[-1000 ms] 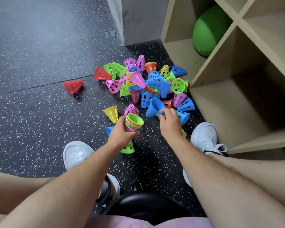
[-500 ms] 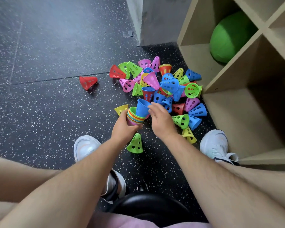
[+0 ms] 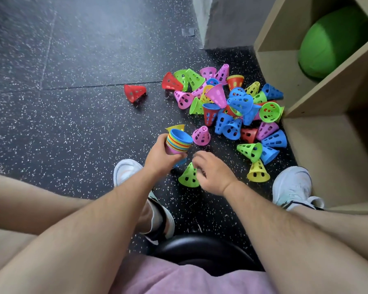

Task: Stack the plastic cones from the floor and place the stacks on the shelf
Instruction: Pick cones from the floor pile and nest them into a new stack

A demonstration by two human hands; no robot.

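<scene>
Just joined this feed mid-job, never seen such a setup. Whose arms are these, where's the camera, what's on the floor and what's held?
No machine: these are a person's bare arms, seen from one head-worn camera looking down. The left hand has its grip round a nested stack of cones, blue on top. The right hand is at a green cone; whether it touches, I cannot tell. Loose cones lie on the speckled floor. The shelf at right holds a green ball.
</scene>
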